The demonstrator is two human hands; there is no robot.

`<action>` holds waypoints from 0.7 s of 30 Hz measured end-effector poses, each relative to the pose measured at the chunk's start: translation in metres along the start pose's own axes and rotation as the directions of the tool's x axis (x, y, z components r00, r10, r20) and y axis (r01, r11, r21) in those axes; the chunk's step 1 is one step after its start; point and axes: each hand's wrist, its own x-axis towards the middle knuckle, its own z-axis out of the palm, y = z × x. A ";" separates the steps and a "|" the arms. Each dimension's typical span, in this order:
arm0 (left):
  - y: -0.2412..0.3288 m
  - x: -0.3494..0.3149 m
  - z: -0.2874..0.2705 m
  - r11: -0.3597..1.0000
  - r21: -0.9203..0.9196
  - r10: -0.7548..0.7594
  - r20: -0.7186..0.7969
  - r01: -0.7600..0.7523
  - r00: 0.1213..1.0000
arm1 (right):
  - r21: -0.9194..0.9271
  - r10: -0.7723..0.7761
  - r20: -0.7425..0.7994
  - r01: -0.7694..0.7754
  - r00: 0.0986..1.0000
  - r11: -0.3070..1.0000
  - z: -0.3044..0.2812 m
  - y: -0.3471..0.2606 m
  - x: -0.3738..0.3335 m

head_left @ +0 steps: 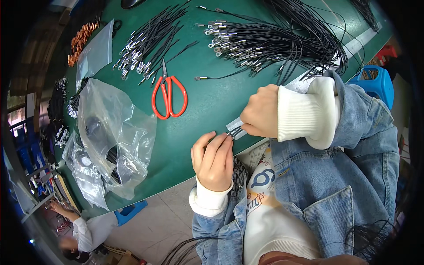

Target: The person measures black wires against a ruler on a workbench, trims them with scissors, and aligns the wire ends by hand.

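At the near edge of the green table mat (207, 101), both hands meet over a thin black cord (235, 131). The left hand (214, 159) has its fingers curled together, pinching one end of the cord; the tip itself is hidden behind the fingertips. The right hand (261, 111), closed into a loose fist, clamps the other part of the cord against a flat steel ruler (309, 70) that runs along the mat's right edge; most of what the fist holds is covered by the knuckles, so only a short stretch of cord shows between the hands. Both wrists wear ribbed white cuffs under blue denim sleeves.

Near the mat's middle lie orange-handled scissors (169, 96), blades shut, pointing toward the far edge. Beyond them, a fanned bundle of short black cables with metal ring terminals (148, 44) lies loose, and toward the far right corner a larger heap of looped black cables with silver ferrules (274, 42) is partly cut off by the frame. Crumpled clear plastic bags (112, 132) hang over the left edge, their dark contents hard to make out. A pile of small copper-coloured fittings (79, 42) sits at the far left corner, blurred.
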 end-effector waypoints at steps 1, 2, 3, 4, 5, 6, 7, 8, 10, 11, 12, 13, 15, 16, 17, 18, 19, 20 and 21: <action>-0.001 0.001 -0.001 1.000 0.006 0.012 0.008 -0.012 1.000 | 0.001 0.001 0.001 -0.001 1.000 1.000 0.001 0.000 0.000; -0.001 0.001 -0.002 1.000 0.005 0.011 0.009 -0.011 1.000 | -0.006 -0.001 0.009 0.001 1.000 1.000 0.001 -0.001 0.000; -0.002 0.002 -0.003 1.000 0.001 0.025 0.022 -0.025 0.999 | -0.012 -0.002 0.017 0.002 1.000 1.000 0.003 -0.002 -0.001; -0.003 0.003 -0.003 0.999 -0.002 0.040 0.033 -0.040 0.999 | -0.014 -0.003 0.017 0.003 1.000 1.000 0.003 -0.002 -0.001; -0.002 0.004 -0.003 0.999 -0.001 0.040 0.032 -0.040 0.999 | -0.009 -0.004 0.010 0.004 1.000 1.000 0.005 -0.002 -0.002; -0.002 0.005 -0.004 0.999 -0.027 0.040 0.039 -0.039 0.998 | -0.004 -0.004 0.004 0.004 1.000 1.000 0.006 -0.001 -0.003; -0.002 0.006 -0.003 0.998 -0.052 0.038 0.045 -0.035 0.998 | -0.007 -0.007 0.003 0.007 1.000 1.000 0.007 -0.001 -0.003; -0.003 0.007 -0.001 0.998 -0.051 0.037 0.042 -0.035 0.998 | 0.005 -0.003 0.008 0.003 1.000 1.000 0.009 0.000 -0.003; -0.003 0.009 0.002 0.994 -0.105 0.041 0.045 -0.036 0.998 | 0.012 -0.001 0.009 0.001 1.000 1.000 0.009 0.003 -0.004; -0.003 0.010 0.004 0.994 -0.104 0.044 0.041 -0.039 0.998 | 0.025 0.007 0.007 -0.007 1.000 1.000 0.009 0.005 -0.006; -0.002 0.010 0.007 0.992 -0.120 0.046 0.037 -0.041 0.998 | 0.036 0.016 0.005 -0.017 1.000 0.999 0.009 0.007 -0.008; -0.002 0.011 0.006 0.992 -0.117 0.044 0.020 -0.042 0.999 | 0.022 -0.004 -0.003 0.004 1.000 1.000 0.008 0.008 -0.007; 0.001 0.010 0.003 0.993 -0.093 0.068 0.010 -0.067 0.998 | 0.068 -0.041 -0.068 0.046 0.997 0.997 0.007 0.009 -0.011; -0.004 0.007 0.000 0.994 -0.087 0.069 0.007 -0.068 0.998 | 0.106 -0.045 -0.011 0.046 0.999 0.993 0.002 0.005 -0.006; -0.008 0.006 0.001 0.994 -0.083 0.077 0.005 -0.076 0.997 | 0.088 -0.031 -0.011 0.032 0.999 0.996 0.005 0.007 -0.003; -0.012 0.005 -0.001 0.990 -0.083 0.109 -0.014 -0.110 0.994 | 0.079 -0.049 -0.056 0.054 0.997 0.995 0.001 0.004 -0.003; -0.014 0.002 -0.004 0.990 -0.079 0.113 -0.032 -0.115 0.993 | 0.068 -0.089 -0.097 0.096 0.991 0.993 -0.003 0.000 -0.001; -0.012 0.001 -0.009 0.990 -0.101 0.093 -0.029 -0.095 0.995 | 0.085 -0.096 -0.076 0.103 0.992 0.991 -0.005 -0.002 -0.001; -0.011 0.000 -0.012 0.990 -0.125 0.066 -0.033 -0.070 0.997 | 0.098 -0.108 -0.046 0.112 0.993 0.989 -0.004 -0.002 0.002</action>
